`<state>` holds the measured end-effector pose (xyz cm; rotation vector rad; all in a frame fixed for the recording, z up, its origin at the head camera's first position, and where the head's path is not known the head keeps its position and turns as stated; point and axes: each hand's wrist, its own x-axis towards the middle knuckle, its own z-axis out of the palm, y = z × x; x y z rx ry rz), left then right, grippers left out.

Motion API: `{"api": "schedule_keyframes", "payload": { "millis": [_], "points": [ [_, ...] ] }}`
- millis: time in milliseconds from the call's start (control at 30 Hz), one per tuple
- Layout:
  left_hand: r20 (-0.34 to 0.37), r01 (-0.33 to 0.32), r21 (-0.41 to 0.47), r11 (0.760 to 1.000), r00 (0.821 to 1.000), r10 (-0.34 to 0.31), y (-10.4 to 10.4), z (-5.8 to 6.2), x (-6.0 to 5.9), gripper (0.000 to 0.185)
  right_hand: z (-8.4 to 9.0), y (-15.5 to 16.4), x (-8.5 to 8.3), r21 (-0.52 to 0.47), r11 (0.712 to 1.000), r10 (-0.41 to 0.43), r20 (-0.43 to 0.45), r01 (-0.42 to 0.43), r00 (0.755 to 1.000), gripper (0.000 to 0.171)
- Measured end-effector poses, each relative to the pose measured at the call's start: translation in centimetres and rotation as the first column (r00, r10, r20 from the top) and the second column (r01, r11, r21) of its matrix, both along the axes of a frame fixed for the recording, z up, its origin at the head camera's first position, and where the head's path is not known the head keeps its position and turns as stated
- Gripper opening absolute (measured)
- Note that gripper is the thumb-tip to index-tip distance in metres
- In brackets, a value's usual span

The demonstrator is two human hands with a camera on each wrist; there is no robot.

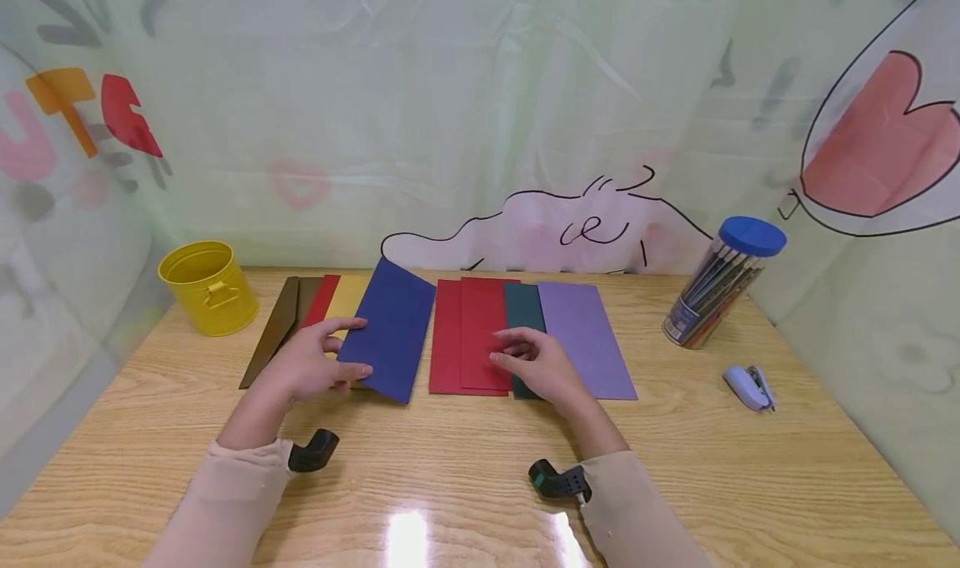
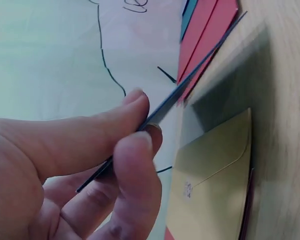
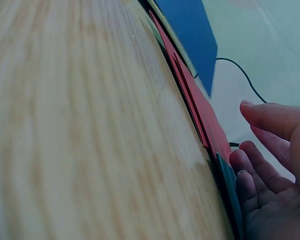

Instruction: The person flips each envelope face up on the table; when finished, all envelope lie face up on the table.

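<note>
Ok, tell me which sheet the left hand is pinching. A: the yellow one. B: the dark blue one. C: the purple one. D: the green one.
B: the left hand pinches the dark blue sheet between thumb and fingers, lifting its edge above the yellow envelope lying on the table.

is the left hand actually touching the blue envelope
Touching. The left wrist view shows the left hand pinching the blue envelope edge between thumb and finger; the head view agrees.
</note>
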<state>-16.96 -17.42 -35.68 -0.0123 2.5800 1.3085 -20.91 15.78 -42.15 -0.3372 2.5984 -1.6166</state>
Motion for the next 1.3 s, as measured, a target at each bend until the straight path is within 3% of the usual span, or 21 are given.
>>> {"api": "schedule_keyframes", "payload": {
  "millis": [167, 267, 533, 733, 867, 1067, 1167, 1300],
  "points": [
    [-0.006, 0.011, 0.064, 0.998, 1.0, -0.011, -0.1, 0.3, 0.2, 0.076, 0.0, -0.1, 0.0, -0.006, 1.0, -0.006, 0.008, 0.006, 1.0, 0.041],
    [-0.004, 0.051, 0.125, 0.991, 0.999, -0.051, 0.2, 0.0, 0.1, 0.075, 0.1, -0.1, 0.0, -0.033, 0.999, -0.006, 0.021, 0.006, 1.0, 0.048],
    [0.04, 0.189, 0.304, 0.934, 0.977, -0.21, 1.6, -1.5, 0.0, 0.07, 0.2, -0.1, -0.4, -0.069, 0.996, -0.051, 0.051, 0.054, 0.997, 0.075],
    [0.055, 0.276, 0.355, 0.893, 0.947, -0.315, 2.4, -2.5, -0.1, 0.069, 0.3, -0.1, -0.3, -0.026, 0.996, -0.089, 0.075, 0.091, 0.993, 0.071],
    [0.055, 0.289, 0.304, 0.907, 0.946, -0.32, 2.8, -3.1, -0.1, 0.068, 0.3, -0.1, -0.3, -0.043, 0.995, -0.092, 0.078, 0.095, 0.993, 0.071],
    [0.028, 0.291, 0.078, 0.954, 0.955, -0.294, 3.4, -3.2, 0.1, 0.075, 0.2, -0.1, -0.4, -0.058, 0.995, -0.081, 0.08, 0.086, 0.994, 0.073],
    [-0.001, 0.3, -0.036, 0.953, 0.954, -0.301, 3.8, -3.1, 0.4, 0.08, 0.2, -0.1, -0.4, -0.051, 0.995, -0.078, 0.086, 0.083, 0.993, 0.074],
    [-0.026, 0.31, -0.111, 0.944, 0.949, -0.315, 4.4, -3.0, 0.9, 0.09, 0.1, 0.0, -0.5, -0.057, 0.995, -0.075, 0.093, 0.08, 0.993, 0.076]
  ]
}}
